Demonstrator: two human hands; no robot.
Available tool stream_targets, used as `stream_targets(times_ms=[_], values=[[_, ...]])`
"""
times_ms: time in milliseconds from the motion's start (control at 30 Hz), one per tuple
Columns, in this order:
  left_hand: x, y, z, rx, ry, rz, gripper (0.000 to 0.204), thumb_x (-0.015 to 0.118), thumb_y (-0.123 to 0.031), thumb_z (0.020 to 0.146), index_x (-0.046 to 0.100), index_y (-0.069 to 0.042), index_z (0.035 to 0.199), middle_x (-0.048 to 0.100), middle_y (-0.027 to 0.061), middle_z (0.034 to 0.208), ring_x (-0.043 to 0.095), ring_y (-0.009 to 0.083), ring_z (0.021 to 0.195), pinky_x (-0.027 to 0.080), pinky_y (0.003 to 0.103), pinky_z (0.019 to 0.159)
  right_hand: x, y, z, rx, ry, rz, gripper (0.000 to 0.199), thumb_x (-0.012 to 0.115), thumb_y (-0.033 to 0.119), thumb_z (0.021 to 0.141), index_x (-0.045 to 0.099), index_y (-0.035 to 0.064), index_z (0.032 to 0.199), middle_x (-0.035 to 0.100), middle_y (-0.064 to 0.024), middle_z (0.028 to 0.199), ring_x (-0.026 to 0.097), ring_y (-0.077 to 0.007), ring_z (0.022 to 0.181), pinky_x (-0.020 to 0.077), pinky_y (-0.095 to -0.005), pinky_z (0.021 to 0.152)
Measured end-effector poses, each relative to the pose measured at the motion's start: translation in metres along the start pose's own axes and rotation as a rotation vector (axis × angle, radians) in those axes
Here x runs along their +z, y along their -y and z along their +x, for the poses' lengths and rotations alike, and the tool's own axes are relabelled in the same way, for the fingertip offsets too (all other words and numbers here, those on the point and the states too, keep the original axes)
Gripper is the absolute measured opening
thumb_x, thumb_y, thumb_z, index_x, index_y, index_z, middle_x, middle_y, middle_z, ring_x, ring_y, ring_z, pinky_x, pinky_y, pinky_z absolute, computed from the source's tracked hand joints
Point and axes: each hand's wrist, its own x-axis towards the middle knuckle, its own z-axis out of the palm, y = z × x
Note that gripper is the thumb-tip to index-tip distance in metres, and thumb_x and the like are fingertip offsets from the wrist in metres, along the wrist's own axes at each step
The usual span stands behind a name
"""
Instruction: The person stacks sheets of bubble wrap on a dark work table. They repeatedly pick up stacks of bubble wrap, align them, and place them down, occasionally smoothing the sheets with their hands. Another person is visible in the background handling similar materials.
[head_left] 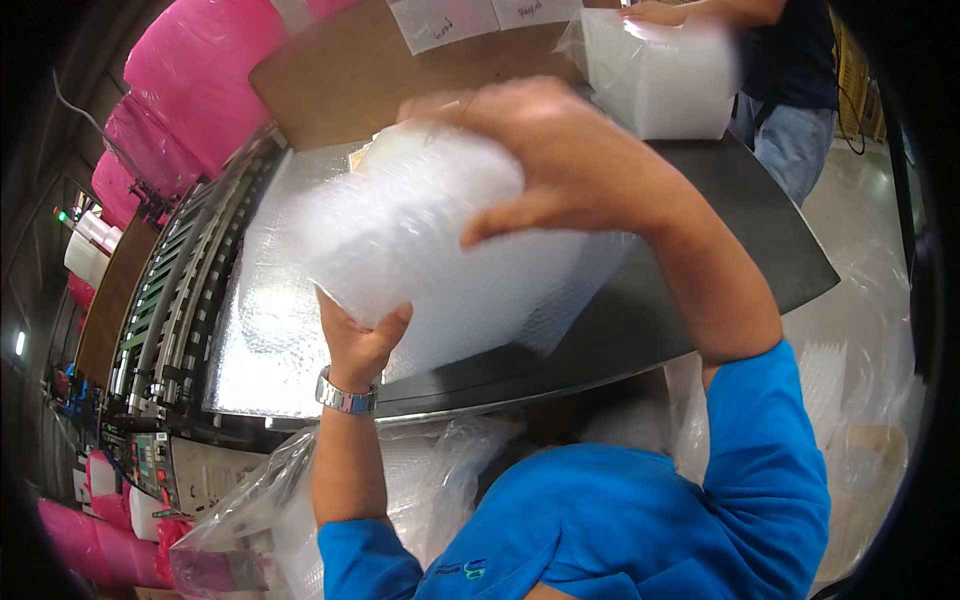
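Dark surface (720, 210) of a packing station, pink rolls (190, 80) behind.
Left hand (362, 335) grips the bubble wrap bundle (420, 230) from below; right hand (560, 165) fingers clasp its top.

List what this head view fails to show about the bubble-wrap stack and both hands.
- Bubble-wrap stack: motion blur hides how many sheets or bags it holds.
- Left hand: its fingers go under the stack, so the grip is hidden.
- Right hand: its palm lies on the stack's top; what is beneath it cannot be seen.
- Co-worker's hand: cut off by the top edge, above a second stack.
- Table: its near edge is hidden by the blue sleeves.
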Motion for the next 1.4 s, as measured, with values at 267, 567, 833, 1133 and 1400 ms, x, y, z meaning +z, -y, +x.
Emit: stream_targets(times_ms=[267,567,833,1133,1400], values=[[-0.009,0.054,-0.059,-0.295,0.131,0.116,0.074,0.074,-0.022,0.070,0.030,0.001,0.124,0.047,0.0137,0.113,0.050,0.0228,0.099,0.041,0.035,0.087,0.095,-0.088,-0.139,0.674,0.036,0.945,0.120,0.078,0.057,0.051,0.015,0.0078,0.141,0.023,-0.0168,0.142,0.022,-0.0299,0.132,0.0177,-0.0405,0.107],[0.023,0.049,-0.062,-0.263,0.040,0.239,0.068,0.071,-0.015,0.069,0.031,0.002,0.122,0.048,0.0170,0.112,0.049,0.0257,0.101,0.041,0.036,0.086,0.057,-0.044,-0.055,0.499,-0.524,0.704,0.059,0.066,0.034,0.077,0.045,0.0057,0.125,0.045,-0.0107,0.125,0.039,-0.0245,0.120,0.0293,-0.0388,0.101],[0.035,0.046,-0.071,-0.370,0.036,0.143,0.067,0.070,-0.013,0.070,0.030,0.000,0.122,0.052,0.0181,0.108,0.055,0.0259,0.095,0.043,0.036,0.082,0.020,-0.006,0.017,-0.049,-0.031,-0.006,0.045,0.061,0.038,0.079,0.058,0.0072,0.111,0.057,-0.0137,0.107,0.049,-0.0273,0.109,0.0358,-0.0384,0.093],[0.038,0.040,-0.070,-0.263,0.061,0.182,0.069,0.070,-0.011,0.068,0.030,-0.001,0.122,0.053,0.0189,0.108,0.056,0.0268,0.097,0.044,0.035,0.082,0.060,0.001,0.049,0.122,0.452,0.493,0.030,0.059,0.032,0.084,0.060,0.0027,0.091,0.063,-0.0089,0.077,0.057,-0.0212,0.072,0.0448,-0.0332,0.067],[0.034,0.044,-0.071,-0.302,0.043,0.162,0.067,0.070,-0.009,0.068,0.031,-0.001,0.121,0.054,0.0168,0.106,0.056,0.0247,0.096,0.044,0.035,0.082,0.049,-0.019,0.059,0.422,0.252,0.644,0.033,0.056,0.034,0.088,0.058,0.0021,0.079,0.047,0.0004,0.061,0.047,-0.0085,0.060,0.0405,-0.0246,0.058]])
